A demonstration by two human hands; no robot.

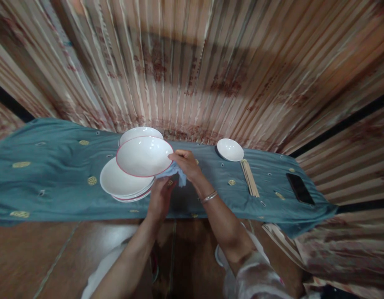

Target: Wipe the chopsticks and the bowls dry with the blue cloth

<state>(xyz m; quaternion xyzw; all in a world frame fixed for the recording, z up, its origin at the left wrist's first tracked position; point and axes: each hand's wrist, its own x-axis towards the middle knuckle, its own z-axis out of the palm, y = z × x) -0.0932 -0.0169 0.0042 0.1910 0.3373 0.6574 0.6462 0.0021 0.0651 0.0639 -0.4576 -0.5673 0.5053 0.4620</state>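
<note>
A white plate with a red rim is raised above the table and tilted. My right hand grips its right edge, the thumb on the upper face. Below the plate, a light blue cloth is bunched between my hands. My left hand is closed at the cloth, under the plate's lower right side; its fingertips are partly hidden. To the left, a stack of white plates lies partly beneath the raised one. Behind it, another white dish is partly covered from view.
A green patterned cloth covers the narrow table. Right of my hands are a small white bowl, a bundle of wooden chopsticks and a black phone. A pleated curtain hangs right behind the table.
</note>
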